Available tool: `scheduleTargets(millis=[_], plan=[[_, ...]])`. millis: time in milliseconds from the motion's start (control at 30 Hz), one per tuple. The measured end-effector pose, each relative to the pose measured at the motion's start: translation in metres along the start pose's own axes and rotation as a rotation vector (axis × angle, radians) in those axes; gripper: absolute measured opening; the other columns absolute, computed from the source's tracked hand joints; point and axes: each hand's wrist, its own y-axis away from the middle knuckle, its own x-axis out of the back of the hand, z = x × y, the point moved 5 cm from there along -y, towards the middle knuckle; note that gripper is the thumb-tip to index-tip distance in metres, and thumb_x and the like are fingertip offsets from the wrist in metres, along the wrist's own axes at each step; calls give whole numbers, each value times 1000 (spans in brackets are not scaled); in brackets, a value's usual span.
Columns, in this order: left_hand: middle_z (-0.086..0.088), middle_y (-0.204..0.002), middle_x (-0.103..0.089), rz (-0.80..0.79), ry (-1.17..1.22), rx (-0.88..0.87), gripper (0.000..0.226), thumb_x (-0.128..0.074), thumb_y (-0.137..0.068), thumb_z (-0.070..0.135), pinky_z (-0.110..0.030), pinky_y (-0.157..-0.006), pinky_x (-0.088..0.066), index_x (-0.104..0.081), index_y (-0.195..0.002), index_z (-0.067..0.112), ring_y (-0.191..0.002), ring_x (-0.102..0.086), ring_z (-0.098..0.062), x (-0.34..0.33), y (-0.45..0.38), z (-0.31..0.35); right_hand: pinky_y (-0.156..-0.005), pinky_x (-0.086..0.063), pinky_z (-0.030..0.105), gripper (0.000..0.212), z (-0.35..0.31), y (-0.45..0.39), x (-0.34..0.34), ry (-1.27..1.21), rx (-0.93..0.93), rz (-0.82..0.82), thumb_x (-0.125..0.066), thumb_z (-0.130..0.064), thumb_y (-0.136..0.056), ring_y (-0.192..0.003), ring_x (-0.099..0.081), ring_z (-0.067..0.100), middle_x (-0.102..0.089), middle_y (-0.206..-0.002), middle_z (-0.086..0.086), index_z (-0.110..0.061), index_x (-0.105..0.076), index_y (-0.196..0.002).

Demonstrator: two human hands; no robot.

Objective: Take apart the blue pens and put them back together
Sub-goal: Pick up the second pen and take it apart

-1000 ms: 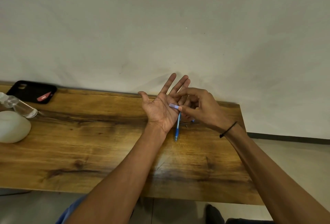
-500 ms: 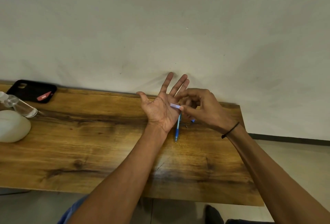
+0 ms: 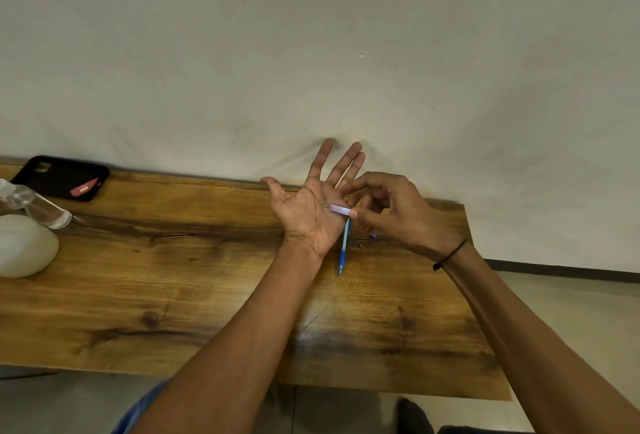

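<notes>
My left hand (image 3: pixel 311 207) is held palm up above the wooden table (image 3: pixel 173 281), fingers straight and spread. My right hand (image 3: pixel 391 214) pinches a short pale-blue pen piece (image 3: pixel 340 209) between thumb and fingers, its free end lying over my left palm. Below both hands a blue pen (image 3: pixel 344 248) lies on the table, tip pointing toward me, its upper part hidden by my hands. A small blue bit (image 3: pixel 373 236) and a tiny dark part (image 3: pixel 360 245) show on the table under my right hand.
A black phone case (image 3: pixel 60 177) lies at the back left by the wall. A clear bottle (image 3: pixel 33 207) lies on its side near a white rounded object (image 3: pixel 24 246) at the left edge. The table's right edge runs just past my right wrist.
Both hands have stayed almost in place; my left fingers spread slightly and my right hand shifted a little with the pale piece.
</notes>
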Motion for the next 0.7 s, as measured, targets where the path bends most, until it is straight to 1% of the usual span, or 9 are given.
scheduleTargets(millis=[100, 200, 367, 433, 500, 567, 600, 633, 700], plan=[[-29, -162, -42, -11, 10, 12, 121, -11, -79, 100, -68, -126, -18, -35, -164, 17, -154, -37, -43, 1, 0, 1, -71, -64, 35, 30, 2, 1, 3, -41, -7, -2, -76, -10, -92, -69, -76, 18, -78, -86, 4, -11, -70, -122], [-29, -161, -43, -20, 18, 10, 120, -14, -79, 99, -69, -126, -15, -36, -163, 17, -154, -37, -43, 4, -1, 1, -70, -65, 35, 27, 6, 3, 4, -100, -23, 7, -76, -9, -93, -70, -76, 20, -78, -84, 7, -10, -71, -120], [-29, -161, -42, 1, 43, 0, 117, -12, -82, 97, -67, -119, -31, -36, -163, 16, -153, -38, -43, 3, -2, 4, -70, -66, 36, 22, 17, 5, 6, -219, -69, 14, -75, -11, -94, -76, -77, 27, -76, -84, 17, -7, -72, -115], [-29, -160, -44, 12, 32, 13, 113, -19, -83, 95, -68, -118, -34, -39, -162, 16, -153, -40, -43, 0, 1, 4, -71, -66, 38, 21, 21, 6, 6, -235, -86, 14, -74, -12, -94, -78, -77, 29, -77, -85, 16, -8, -73, -114], [-29, -157, -48, 37, -15, 28, 102, -35, -86, 86, -66, -120, -33, -44, -159, 15, -150, -44, -42, 0, 2, 7, -72, -66, 39, 21, 23, 6, 6, -243, -102, 15, -74, -13, -94, -79, -78, 29, -77, -86, 16, -8, -73, -114], [-28, -147, -60, 147, -151, 31, 82, -45, -94, 70, -59, -118, -41, -56, -150, 11, -139, -57, -39, 5, 3, 13, -73, -67, 43, 21, 24, 7, 7, -258, -107, 23, -74, -13, -93, -80, -78, 31, -77, -86, 17, -7, -73, -113], [-25, -137, -68, 235, -282, 33, 70, -46, -97, 61, -53, -110, -49, -64, -142, 10, -128, -64, -35, 10, 4, 16, -74, -67, 46, 21, 24, 7, 8, -264, -107, 27, -74, -12, -93, -81, -77, 33, -77, -86, 18, -6, -72, -113], [-20, -123, -76, 335, -451, 29, 60, -47, -98, 51, -46, -97, -53, -71, -132, 9, -113, -69, -31, 15, 6, 21, -75, -66, 49, 20, 25, 8, 9, -270, -109, 31, -74, -12, -93, -82, -77, 35, -76, -86, 20, -5, -73, -113], [-11, -98, -81, 477, -780, -4, 43, -48, -97, 36, -37, -78, -53, -79, -113, 12, -91, -70, -23, 22, 11, 34, -76, -66, 53, 19, 25, 9, 11, -281, -121, 36, -74, -10, -94, -84, -76, 38, -75, -87, 22, -3, -73, -112]])
